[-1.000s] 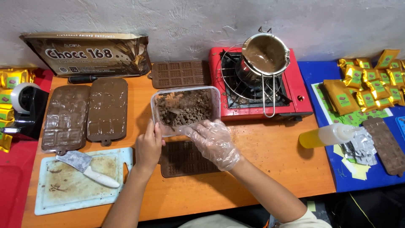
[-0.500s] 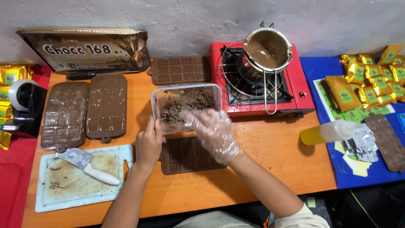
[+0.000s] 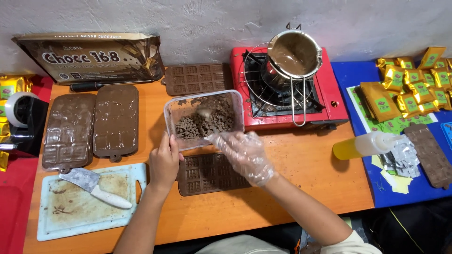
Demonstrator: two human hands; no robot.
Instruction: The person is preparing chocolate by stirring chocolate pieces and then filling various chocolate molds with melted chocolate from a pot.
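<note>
Clear plastic tub (image 3: 174, 113) of brown chocolate crumbs sits mid orange wooden table (image 3: 301, 164), red camp stove (image 3: 329, 94) just right, brown mould (image 3: 207, 174) below. Left hand (image 3: 164, 162) grips its near rim; gloved right hand (image 3: 245, 155) pinches crumbs at its edge.

Your left hand (image 3: 164, 162) rests on the near left edge of the tub (image 3: 204, 118); your right hand (image 3: 245, 155) is at its near right edge. An empty mould (image 3: 207, 173) lies before the tub, between your hands. The stove (image 3: 287, 91) stands right of the tub, the cutting board (image 3: 84, 207) left of your arm, bearing a knife (image 3: 94, 187).
</note>
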